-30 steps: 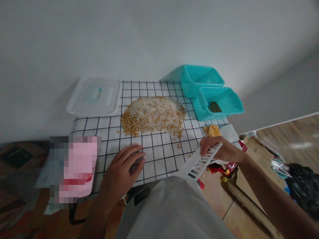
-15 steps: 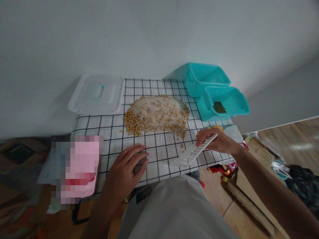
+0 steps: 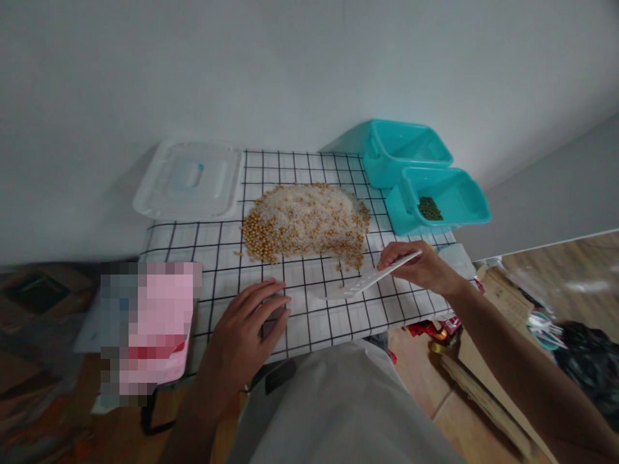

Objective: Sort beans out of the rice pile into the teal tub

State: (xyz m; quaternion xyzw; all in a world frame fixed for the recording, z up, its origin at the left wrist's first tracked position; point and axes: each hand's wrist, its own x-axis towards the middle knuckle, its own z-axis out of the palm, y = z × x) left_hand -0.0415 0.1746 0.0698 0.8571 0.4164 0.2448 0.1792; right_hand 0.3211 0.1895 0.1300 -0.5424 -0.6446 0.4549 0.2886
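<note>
The white slotted tool (image 3: 360, 281) hung slanted at the near right of the desk (image 3: 309, 325), its lower end just in front of the grain pile (image 3: 304, 219). The right hand (image 3: 411, 263) had its fingers closed around the raised end, probably so that the broad far end could lie low along the cloth. The left hand's fingers were slightly spread and held nothing; it sat palm down near the front edge, perhaps for steadiness, though whether it pressed the cloth I could not tell. Beyond, the front teal bin (image 3: 397, 216) contained small green grains (image 3: 429, 209), its walls seemingly separating them from the pile. The rear teal bin (image 3: 377, 167) stood behind it, and a clear lid (image 3: 193, 187) lay back left, apparently out of the way.
</note>
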